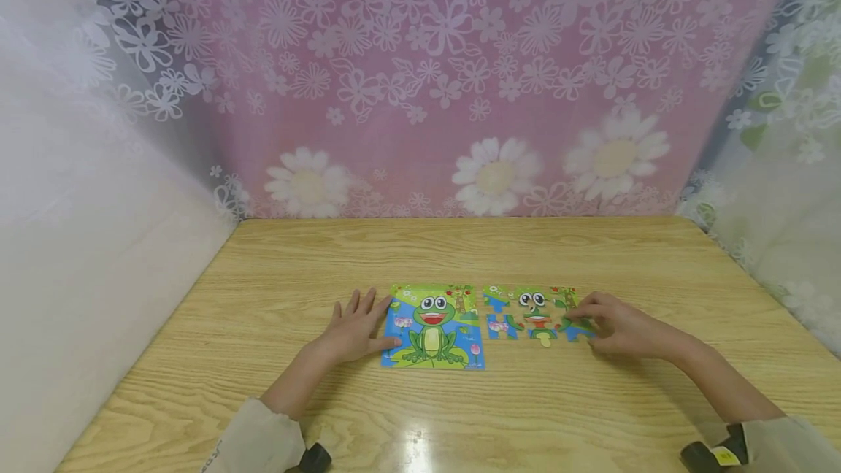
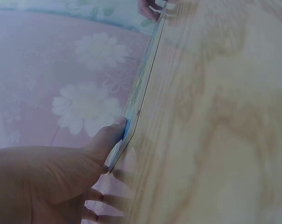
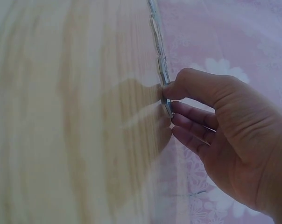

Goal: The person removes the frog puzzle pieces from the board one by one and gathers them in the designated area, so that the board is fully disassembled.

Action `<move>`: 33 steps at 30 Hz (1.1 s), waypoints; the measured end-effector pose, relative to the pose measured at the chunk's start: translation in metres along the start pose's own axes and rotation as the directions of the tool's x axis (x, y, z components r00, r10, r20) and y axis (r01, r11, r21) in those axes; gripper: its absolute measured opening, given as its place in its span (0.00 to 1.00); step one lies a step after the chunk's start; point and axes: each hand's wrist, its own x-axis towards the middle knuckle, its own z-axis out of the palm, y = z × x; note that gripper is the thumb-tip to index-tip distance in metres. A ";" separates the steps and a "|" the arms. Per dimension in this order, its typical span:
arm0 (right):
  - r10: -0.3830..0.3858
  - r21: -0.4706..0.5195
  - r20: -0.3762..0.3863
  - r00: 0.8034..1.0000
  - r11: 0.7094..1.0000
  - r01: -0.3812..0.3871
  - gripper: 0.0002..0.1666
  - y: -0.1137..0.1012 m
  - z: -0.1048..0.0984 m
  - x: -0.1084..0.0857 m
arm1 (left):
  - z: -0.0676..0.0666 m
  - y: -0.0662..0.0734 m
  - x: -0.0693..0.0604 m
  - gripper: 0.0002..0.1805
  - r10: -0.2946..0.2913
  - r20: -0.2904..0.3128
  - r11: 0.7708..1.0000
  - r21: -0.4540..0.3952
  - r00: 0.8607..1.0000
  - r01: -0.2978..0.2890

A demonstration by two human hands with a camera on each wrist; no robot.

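Between the table's side edges, the left hand, fingers spread, touches a frog board; the right hand pinches a puzzle piece.

No words or numbers can be read for certain; nearer the viewer than the frog picture and to its left, dark lettering on the left sleeve is too small; to its right, a yellow label on a black wrist device is illegible.

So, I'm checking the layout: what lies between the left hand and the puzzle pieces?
The head view shows the frog picture, then a narrow strip of tabletop, between the left hand and the puzzle pieces.
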 end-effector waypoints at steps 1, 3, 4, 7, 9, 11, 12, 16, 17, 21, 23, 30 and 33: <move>0.002 0.002 0.002 1.000 1.000 -0.002 0.25 0.000 0.000 0.000 | 0.000 0.000 0.000 0.45 0.006 -0.001 1.000 -0.001 1.000 -0.006; 0.005 0.006 0.006 1.000 1.000 -0.005 0.25 -0.001 -0.001 0.001 | -0.001 0.000 -0.001 0.45 0.012 -0.004 1.000 -0.005 1.000 -0.012; 0.006 0.007 0.007 1.000 1.000 -0.006 0.25 -0.001 -0.001 0.001 | -0.001 0.000 -0.002 0.45 0.014 -0.005 1.000 -0.006 1.000 -0.014; 0.009 0.016 0.010 1.000 1.000 -0.009 0.24 -0.001 -0.001 0.002 | -0.002 0.001 -0.002 0.45 0.008 -0.005 1.000 -0.002 1.000 -0.008; 0.012 0.017 0.017 1.000 1.000 -0.012 0.24 -0.001 -0.001 0.003 | -0.002 0.001 -0.002 0.44 0.002 -0.004 1.000 -0.001 1.000 -0.002; 0.028 0.026 0.015 1.000 0.999 -0.028 0.24 -0.001 -0.001 0.003 | -0.002 0.002 -0.003 0.44 -0.004 -0.001 1.000 -0.001 1.000 0.004; 0.037 0.041 0.014 0.999 0.998 -0.037 0.24 -0.002 -0.002 0.003 | -0.002 0.002 -0.003 0.44 -0.003 -0.002 1.000 -0.004 1.000 0.003; 0.061 0.090 -0.005 0.998 0.994 -0.060 0.23 -0.010 -0.007 0.004 | -0.002 0.003 -0.004 0.44 -0.004 -0.001 1.000 -0.008 1.000 0.004; 0.059 0.105 -0.008 0.998 0.993 -0.057 0.23 -0.013 -0.008 0.006 | -0.002 0.002 -0.004 0.44 -0.002 -0.002 1.000 -0.010 1.000 0.002; 0.030 0.125 -0.011 0.999 0.992 -0.028 0.23 -0.030 -0.013 0.016 | 0.000 -0.001 -0.002 0.44 0.003 -0.009 1.000 0.005 1.000 -0.003; 0.007 0.117 -0.011 1.000 0.993 -0.006 0.22 -0.038 -0.012 0.023 | 0.000 -0.003 -0.001 0.45 0.007 -0.011 1.000 0.004 1.000 -0.007; -0.067 0.109 0.001 0.998 0.992 0.066 0.21 -0.061 0.003 0.057 | -0.002 -0.005 0.000 0.46 0.039 -0.003 0.999 -0.020 0.999 -0.039; -0.093 0.120 0.022 0.995 0.989 0.090 0.21 -0.074 0.008 0.072 | -0.003 -0.007 -0.001 0.47 0.067 0.009 0.997 -0.034 0.998 -0.067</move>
